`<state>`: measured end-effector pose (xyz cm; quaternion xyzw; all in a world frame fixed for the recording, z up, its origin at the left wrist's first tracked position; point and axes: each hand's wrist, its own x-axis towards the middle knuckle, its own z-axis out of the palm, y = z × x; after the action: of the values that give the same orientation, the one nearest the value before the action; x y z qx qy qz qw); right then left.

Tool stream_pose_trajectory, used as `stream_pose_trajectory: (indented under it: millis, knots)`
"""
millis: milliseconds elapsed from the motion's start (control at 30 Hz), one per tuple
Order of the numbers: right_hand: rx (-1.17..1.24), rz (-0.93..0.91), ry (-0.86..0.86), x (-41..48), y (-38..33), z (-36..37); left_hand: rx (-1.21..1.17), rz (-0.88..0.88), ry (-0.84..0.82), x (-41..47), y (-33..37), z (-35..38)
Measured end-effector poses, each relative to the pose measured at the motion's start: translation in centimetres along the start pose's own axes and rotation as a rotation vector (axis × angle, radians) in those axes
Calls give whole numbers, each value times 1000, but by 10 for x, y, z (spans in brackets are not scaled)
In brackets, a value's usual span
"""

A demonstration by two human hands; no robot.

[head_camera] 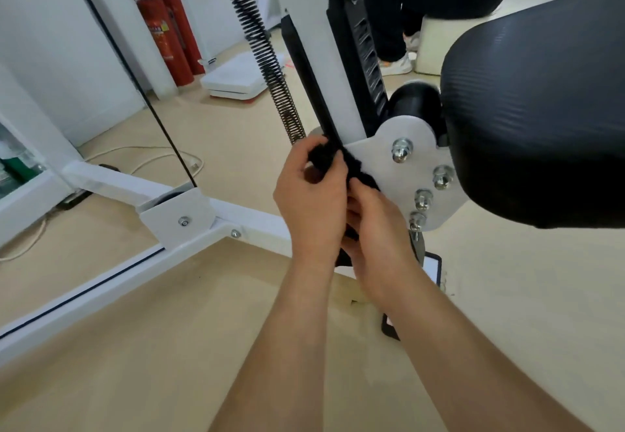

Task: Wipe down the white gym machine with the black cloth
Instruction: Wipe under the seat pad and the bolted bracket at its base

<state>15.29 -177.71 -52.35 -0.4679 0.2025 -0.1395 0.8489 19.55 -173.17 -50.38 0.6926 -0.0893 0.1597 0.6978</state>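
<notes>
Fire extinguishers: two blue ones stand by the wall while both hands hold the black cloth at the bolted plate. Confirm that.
Not quite: in the head view the two fire extinguishers are red, not blue. They stand by the wall while the left hand and right hand hold the black cloth at the bolted plate.

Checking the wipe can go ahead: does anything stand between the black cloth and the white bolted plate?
Nothing visible does. The left hand and right hand grip the black cloth, which seems to touch the white plate at its left edge. Four domed nuts stick up further right.
</notes>
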Motion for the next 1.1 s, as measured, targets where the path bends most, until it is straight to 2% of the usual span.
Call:
stream_pose_trajectory:
  millis: [100,167,233,333,433,500,600,767,933,1100]
  knots:
    - [269,83,83,-5,9,-15,25,-41,-134,-32,-18,10]
    - [216,165,132,-9,21,-29,-7,-227,-139,-46,-40,6]
    - [47,194,138,-8,24,-38,-146,-431,-86,-55,-57,-7]
    - [-111,142,27,-1,20,-32,-456,-617,57,-47,-69,-24]
    - [-13,165,-126,1,20,-8,-603,-695,106,-16,-70,-35]
    - [31,193,-187,5,21,-3,-603,-701,81,1,-64,-37]
    - [46,207,-169,13,19,2,-576,-634,85,10,-52,-35]
    - [77,204,-227,1,17,-12,-300,-508,74,-15,-47,-10]
    - [90,151,-103,-3,20,-18,54,-444,-21,-36,-45,2]
    - [-116,63,-22,-9,18,-14,113,-365,-67,-53,-32,-4]
